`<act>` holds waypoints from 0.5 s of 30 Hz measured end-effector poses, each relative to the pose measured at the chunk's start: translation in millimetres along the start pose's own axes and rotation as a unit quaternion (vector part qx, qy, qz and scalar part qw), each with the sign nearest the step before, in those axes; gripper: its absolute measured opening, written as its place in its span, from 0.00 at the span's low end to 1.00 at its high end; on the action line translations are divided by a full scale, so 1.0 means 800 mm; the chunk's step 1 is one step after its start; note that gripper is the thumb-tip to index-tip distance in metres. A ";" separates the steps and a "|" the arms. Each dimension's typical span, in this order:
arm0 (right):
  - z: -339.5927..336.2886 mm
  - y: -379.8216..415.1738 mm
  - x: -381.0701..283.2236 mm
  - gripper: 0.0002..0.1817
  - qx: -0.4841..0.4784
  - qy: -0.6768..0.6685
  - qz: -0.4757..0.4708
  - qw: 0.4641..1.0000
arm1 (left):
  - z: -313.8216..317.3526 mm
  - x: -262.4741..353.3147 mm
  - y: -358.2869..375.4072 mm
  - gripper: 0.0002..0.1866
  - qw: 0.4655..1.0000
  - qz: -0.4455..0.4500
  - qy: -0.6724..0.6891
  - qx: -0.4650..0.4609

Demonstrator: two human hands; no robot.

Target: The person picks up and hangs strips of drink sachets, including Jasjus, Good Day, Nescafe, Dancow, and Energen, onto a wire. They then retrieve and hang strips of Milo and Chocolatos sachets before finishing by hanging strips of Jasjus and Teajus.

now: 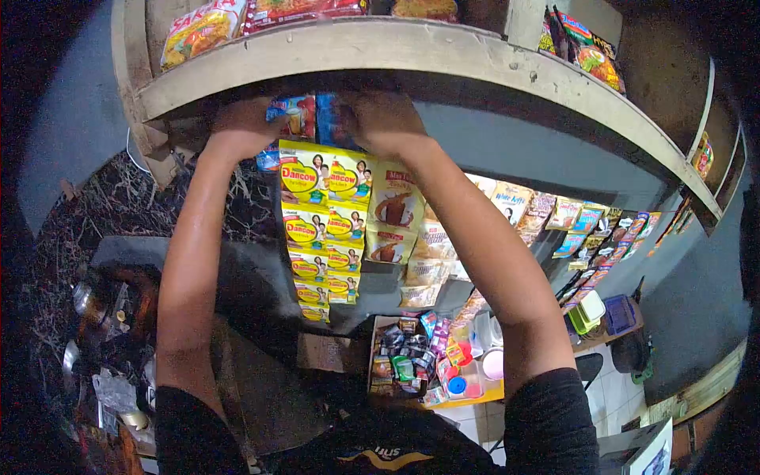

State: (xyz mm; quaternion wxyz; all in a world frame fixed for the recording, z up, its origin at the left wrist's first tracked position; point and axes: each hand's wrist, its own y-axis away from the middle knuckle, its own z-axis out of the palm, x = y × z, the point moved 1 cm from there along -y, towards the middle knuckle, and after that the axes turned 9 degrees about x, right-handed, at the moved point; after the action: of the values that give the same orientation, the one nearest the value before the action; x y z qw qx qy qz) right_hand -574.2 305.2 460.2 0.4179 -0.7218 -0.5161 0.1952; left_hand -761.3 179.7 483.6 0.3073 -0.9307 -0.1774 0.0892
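Note:
Both my arms reach up beneath the wooden shelf. My left hand (249, 127) grips the left side of a strip of blue and red drink sachets (297, 116), its thumb on the front. My right hand (388, 124) is closed at the right edge of the same blue sachets; its fingers are partly lost in shadow. Just below the hands hang strips of yellow Dancow sachets (304, 229). Brown drink sachets (393, 210) hang to their right, close under my right forearm. How the blue strip is fixed at the top is hidden in the dark.
The wooden shelf (332, 49) crosses above my hands, with noodle packs (203, 33) on it. More sachet strips (514, 203) hang along the wall to the right. Below stand a box of mixed packets (404, 360) and plastic tubs (467, 380). Metal pots (93, 302) are at the lower left.

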 end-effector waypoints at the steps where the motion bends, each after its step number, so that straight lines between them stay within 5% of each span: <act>1: -0.003 0.003 -0.002 0.21 0.017 -0.014 -0.013 1.000 | 0.000 0.007 0.006 0.25 1.000 -0.012 0.020 0.008; 2: -0.006 0.011 -0.003 0.22 0.028 -0.015 -0.026 0.999 | 0.003 0.014 0.022 0.24 0.995 0.004 0.034 0.096; 3: -0.007 0.021 -0.006 0.22 0.022 -0.016 -0.021 0.999 | 0.006 0.024 0.036 0.24 0.995 0.007 0.037 0.089; 5: -0.019 0.052 -0.012 0.23 0.229 -0.046 -0.093 0.968 | 0.001 0.050 0.061 0.22 0.971 0.004 0.096 0.219; 7: -0.047 0.097 -0.019 0.23 0.096 -0.183 0.003 0.978 | -0.005 0.082 0.092 0.20 0.955 0.011 0.176 0.237; 8: -0.055 0.122 -0.023 0.22 0.184 -0.151 -0.051 0.970 | -0.003 0.099 0.107 0.19 0.933 0.012 0.246 0.263; 11: -0.075 0.231 -0.025 0.17 0.173 -0.238 0.027 0.955 | 0.020 0.154 0.158 0.15 0.861 0.092 0.360 0.348; 15: -0.066 0.428 -0.006 0.17 0.072 -0.265 0.192 0.942 | 0.094 0.204 0.259 0.08 0.870 0.081 0.412 0.258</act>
State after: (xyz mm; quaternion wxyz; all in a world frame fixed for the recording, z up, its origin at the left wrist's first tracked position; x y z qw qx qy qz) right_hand -339.5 238.9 214.3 0.2716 -0.6976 -0.4439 0.4924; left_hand -574.3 128.2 289.3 0.5736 -0.7813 0.0713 -0.2353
